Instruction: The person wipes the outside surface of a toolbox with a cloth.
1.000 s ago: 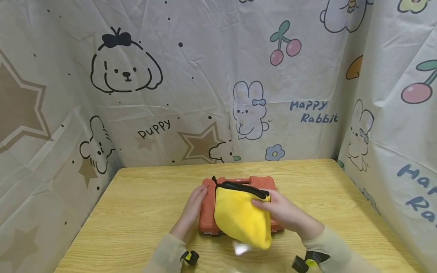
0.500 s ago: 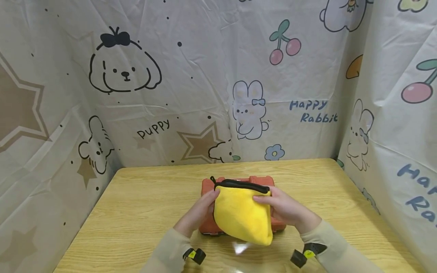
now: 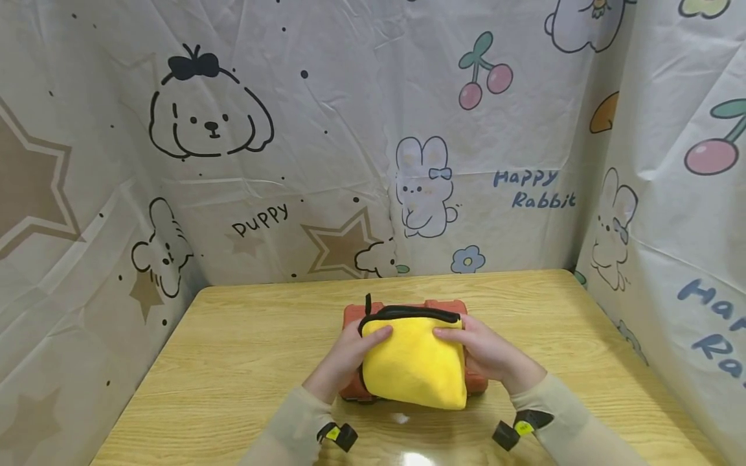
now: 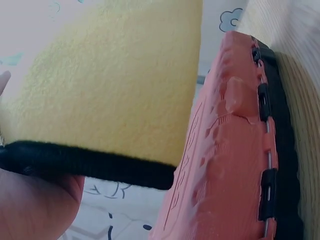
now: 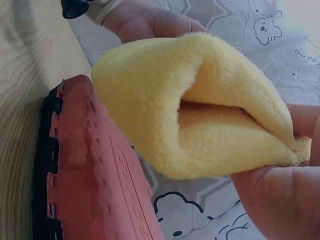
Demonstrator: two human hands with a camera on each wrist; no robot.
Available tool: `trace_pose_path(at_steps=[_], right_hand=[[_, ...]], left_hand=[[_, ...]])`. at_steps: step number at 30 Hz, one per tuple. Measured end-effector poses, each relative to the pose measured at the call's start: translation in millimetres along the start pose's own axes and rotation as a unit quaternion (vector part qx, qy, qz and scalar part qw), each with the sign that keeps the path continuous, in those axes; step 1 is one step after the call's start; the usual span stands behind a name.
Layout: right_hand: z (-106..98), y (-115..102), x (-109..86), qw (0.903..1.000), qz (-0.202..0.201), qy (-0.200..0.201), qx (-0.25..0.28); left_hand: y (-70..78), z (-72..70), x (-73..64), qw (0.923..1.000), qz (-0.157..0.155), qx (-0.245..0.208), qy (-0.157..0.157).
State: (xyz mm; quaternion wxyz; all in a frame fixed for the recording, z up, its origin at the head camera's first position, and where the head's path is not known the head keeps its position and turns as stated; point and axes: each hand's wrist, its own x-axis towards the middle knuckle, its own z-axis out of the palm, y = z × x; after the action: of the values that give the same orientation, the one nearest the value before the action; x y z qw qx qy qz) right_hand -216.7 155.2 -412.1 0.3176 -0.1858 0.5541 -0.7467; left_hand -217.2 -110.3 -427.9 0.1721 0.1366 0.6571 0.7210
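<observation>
Pale cloth (image 3: pixel 350 77) printed with cartoon drawings hangs from 9 o'clock through 12 to 3, creased in places. Filling the 6 o'clock side of the head view is a surface (image 3: pixel 250 362) of yellowish wood grain, with a bright glare at its near edge. Two light beige sleeves come in over it, the left sleeve (image 3: pixel 282 427) from 7 o'clock and the right sleeve (image 3: pixel 588 427) from 5.

A red case (image 4: pixel 225 145) with a black base lies flat near the middle of the surface. In the head view most of it is covered, with parts showing at 12, 4 and 8 o'clock around the yellow pouch (image 3: pixel 414 366). That fuzzy pouch is held over the case, its lowest corner pointing between 4 and 5 o'clock; whether the two touch cannot be told. From the right wrist, its fabric folds around a hollow.

The left grip (image 3: pixel 345 357) grasps the pouch at 9 o'clock and the right grip (image 3: pixel 491 349) grasps it at 3, each with a thumb laid across the front.

Black edging (image 3: pixel 408 314) runs along the pouch's 12 o'clock side. Black wrist devices with yellow patches sit on the sleeves, the left device (image 3: pixel 345 437) between 7 and 8 o'clock from the pouch, the right device (image 3: pixel 507 436) at 4. A black tab (image 3: pixel 368 303) stands up at 11. Small black clips (image 4: pixel 265 102) line the case's rim in the left wrist view.
</observation>
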Motion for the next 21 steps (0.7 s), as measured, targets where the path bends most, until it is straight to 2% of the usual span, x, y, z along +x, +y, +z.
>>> trace_pose_path(at_steps=[7, 14, 21], right_hand=[[-4.9, 5.0, 3.7, 0.9994, -0.009, 0.030, -0.018], [-4.1, 9.7, 7.4, 0.9968, -0.021, 0.063, -0.043], [-5.8, 14.4, 8.5, 0.9928, -0.025, 0.081, -0.084]], left_hand=[[-2.4, 0.8, 2.4, 0.9999, -0.006, 0.003, 0.008], [-1.2, 3.7, 1.3, 0.9979, -0.028, 0.018, 0.056], [1.4, 5.7, -3.3, 0.9958, -0.026, 0.018, 0.086]])
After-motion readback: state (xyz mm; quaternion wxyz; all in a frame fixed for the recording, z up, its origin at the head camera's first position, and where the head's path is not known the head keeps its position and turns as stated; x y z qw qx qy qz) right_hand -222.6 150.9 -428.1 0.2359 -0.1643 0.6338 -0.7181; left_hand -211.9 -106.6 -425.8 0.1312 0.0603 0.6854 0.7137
